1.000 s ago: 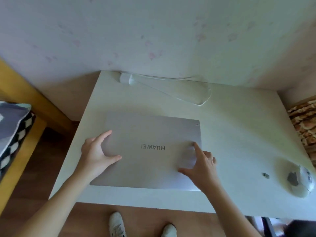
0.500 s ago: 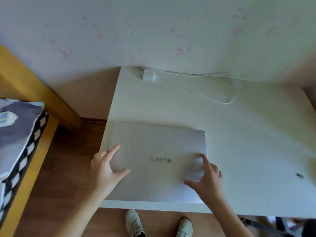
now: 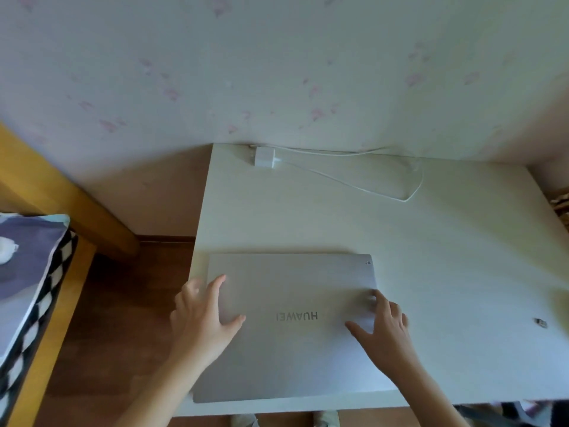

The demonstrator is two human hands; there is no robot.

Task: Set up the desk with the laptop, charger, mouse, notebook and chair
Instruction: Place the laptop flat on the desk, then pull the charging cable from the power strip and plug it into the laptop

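A white desk [image 3: 446, 241] bears a closed laptop [image 3: 292, 328], a charger [image 3: 265, 157] (cable looped) and a small dongle [image 3: 540, 322].

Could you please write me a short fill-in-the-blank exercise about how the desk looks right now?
1. The silver laptop on the white desk lies with its lid ____.
2. The white charger rests at the desk's far edge, next to the ____.
3. Both the left hand and the right hand rest on the ____.
4. The charger's cable is coloured ____.

Missing words: closed; wall; laptop; white
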